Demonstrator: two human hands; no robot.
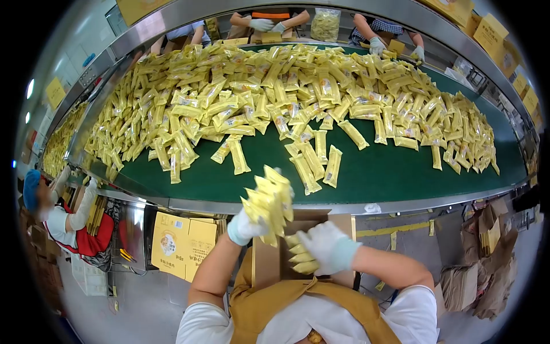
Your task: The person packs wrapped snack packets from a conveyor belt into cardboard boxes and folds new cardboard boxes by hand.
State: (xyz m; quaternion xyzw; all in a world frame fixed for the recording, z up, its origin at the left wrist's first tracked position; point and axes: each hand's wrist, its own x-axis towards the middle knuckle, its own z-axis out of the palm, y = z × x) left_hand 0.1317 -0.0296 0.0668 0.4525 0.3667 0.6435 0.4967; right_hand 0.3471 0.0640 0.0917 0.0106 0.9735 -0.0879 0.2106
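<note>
My left hand [245, 227], in a white glove, grips a bunch of yellow snack packets [270, 198] held up over the near belt edge. Below it and to the right, my right hand [329, 246], also gloved, is closed on a few stacked snack packets [302, 258] at the mouth of an open cardboard box [266, 265]. The box stands between my body and the green conveyor belt [229, 189]. Across the belt lies a large heap of the same packets [229, 103], with several loose ones near its front edge.
Gloved hands of co-workers [262, 24] are at the far side of the belt. Another person in a blue cap [32, 189] works at left. Flattened yellow cartons [182, 243] lean left of me; brown cardboard [487, 264] lies at right. A metal rail [189, 10] arches overhead.
</note>
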